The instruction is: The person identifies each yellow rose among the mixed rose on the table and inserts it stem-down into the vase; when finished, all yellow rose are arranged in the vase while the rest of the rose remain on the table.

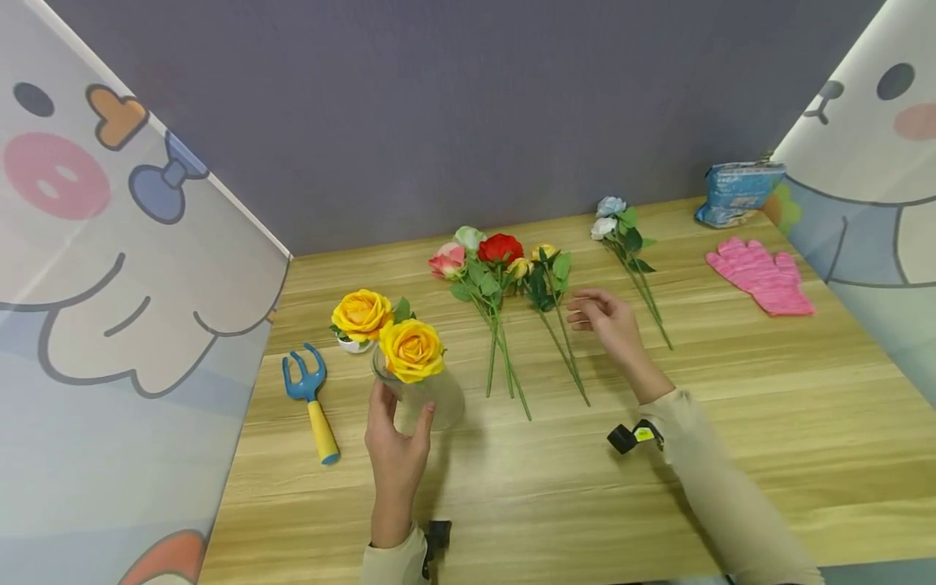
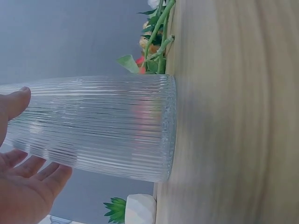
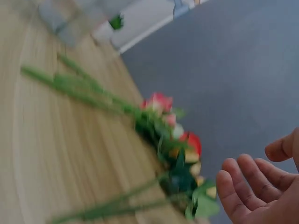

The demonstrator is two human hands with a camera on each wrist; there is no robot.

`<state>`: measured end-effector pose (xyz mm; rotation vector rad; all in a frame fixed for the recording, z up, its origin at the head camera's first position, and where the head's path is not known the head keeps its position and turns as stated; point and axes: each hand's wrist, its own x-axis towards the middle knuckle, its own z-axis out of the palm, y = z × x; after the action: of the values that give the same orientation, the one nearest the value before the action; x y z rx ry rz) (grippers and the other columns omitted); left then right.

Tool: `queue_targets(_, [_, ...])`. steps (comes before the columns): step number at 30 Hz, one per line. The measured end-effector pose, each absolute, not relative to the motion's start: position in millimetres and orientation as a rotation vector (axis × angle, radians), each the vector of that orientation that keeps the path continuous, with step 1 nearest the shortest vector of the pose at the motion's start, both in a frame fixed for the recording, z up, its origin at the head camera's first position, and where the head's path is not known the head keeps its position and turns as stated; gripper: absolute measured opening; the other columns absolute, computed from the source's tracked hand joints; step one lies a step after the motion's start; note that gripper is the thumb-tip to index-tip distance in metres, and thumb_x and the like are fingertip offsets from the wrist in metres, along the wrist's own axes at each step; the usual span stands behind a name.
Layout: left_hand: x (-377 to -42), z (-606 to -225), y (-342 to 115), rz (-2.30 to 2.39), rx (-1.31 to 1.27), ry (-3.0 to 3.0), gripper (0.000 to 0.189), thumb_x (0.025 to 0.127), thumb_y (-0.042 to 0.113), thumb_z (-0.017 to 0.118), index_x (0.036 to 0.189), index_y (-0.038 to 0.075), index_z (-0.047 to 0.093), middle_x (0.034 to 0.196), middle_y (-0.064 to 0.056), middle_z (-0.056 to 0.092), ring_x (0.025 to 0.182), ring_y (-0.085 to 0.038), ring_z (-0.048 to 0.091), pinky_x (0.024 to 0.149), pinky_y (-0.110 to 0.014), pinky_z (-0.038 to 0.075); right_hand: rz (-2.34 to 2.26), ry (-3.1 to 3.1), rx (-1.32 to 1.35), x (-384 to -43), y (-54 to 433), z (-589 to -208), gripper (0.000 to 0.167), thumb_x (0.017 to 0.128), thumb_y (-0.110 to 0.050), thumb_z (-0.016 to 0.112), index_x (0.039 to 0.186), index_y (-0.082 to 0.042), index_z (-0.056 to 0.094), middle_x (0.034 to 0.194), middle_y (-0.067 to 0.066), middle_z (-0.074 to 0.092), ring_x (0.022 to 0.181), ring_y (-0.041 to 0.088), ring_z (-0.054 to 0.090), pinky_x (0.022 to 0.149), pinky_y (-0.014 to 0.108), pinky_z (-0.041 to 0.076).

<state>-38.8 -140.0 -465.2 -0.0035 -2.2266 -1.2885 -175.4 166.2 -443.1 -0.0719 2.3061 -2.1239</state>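
Note:
My left hand (image 1: pixel 396 445) holds the upper part of a ribbed clear glass vase (image 1: pixel 448 400), thumb on one side and fingers on the other; the vase stands upright on the table in the left wrist view. Two large yellow roses (image 1: pixel 412 351) show at its mouth; their stems are hard to make out. My right hand (image 1: pixel 613 327) hovers with loosely bent fingers and holds nothing. Just left of it lie stems with small yellow flowers (image 1: pixel 544 253). Beside those is a bunch with a red rose (image 1: pixel 500 249), a pink rose (image 1: pixel 447 261) and a pale green one.
A blue and yellow hand fork (image 1: pixel 315 402) lies left of the vase, near a small white pot (image 2: pixel 140 209) with a succulent. Blue and white roses (image 1: pixel 611 207), a pink glove (image 1: pixel 764 275) and a blue bag (image 1: pixel 740 193) lie toward the right. A grey wall (image 1: pixel 453 114) stands behind.

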Motion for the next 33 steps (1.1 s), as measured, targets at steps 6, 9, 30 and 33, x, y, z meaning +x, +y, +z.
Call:
queue_targets(6, [-39, -465, -140, -1.278, -0.013, -2.216, 0.076, 0.085, -0.007, 0.08, 0.15, -0.01, 0.039, 0.148, -0.028, 0.05, 0.135, -0.047, 0.052, 0.111, -0.055, 0.043, -1.981, 2.294, 0.063, -194, 181, -455, 0.042, 0.108, -0.013, 0.048, 0.138, 0.016, 0.052, 0.114, 0.023, 0.07, 0.08, 0.004, 0.071, 0.076, 0.023, 0.064])
queue_targets(9, [-38, -465, -140, -1.292, -0.016, -2.216, 0.076, 0.086, -0.007, 0.078, 0.15, -0.01, 0.038, 0.149, -0.029, 0.049, 0.137, -0.048, 0.05, 0.112, -0.057, 0.042, -1.857, 2.276, 0.084, -204, 182, -459, 0.046, 0.11, -0.015, 0.045, 0.143, 0.016, 0.047, 0.124, 0.034, 0.063, 0.08, 0.003, 0.071, 0.079, 0.024, 0.064])
queue_targets(30, [-38, -464, -138, -1.333, 0.002, -2.237, 0.075, 0.089, -0.009, 0.074, 0.152, -0.01, 0.033, 0.153, -0.031, 0.045, 0.139, -0.051, 0.046, 0.111, -0.06, 0.041, -1.666, 2.124, 0.122, -238, 181, -476, 0.046, 0.109, -0.009, 0.048, 0.146, 0.017, 0.043, 0.122, 0.024, 0.066, 0.079, 0.003, 0.068, 0.081, 0.022, 0.063])
queue_targets(33, [-38, -464, -138, -1.337, 0.004, -2.24, 0.075, 0.089, -0.009, 0.074, 0.153, -0.009, 0.033, 0.153, -0.03, 0.044, 0.14, -0.05, 0.046, 0.112, -0.06, 0.041, -1.625, 2.16, 0.132, -239, 178, -474, 0.046, 0.107, -0.01, 0.054, 0.144, 0.016, 0.047, 0.118, 0.021, 0.068, 0.077, 0.003, 0.067, 0.078, 0.02, 0.063])
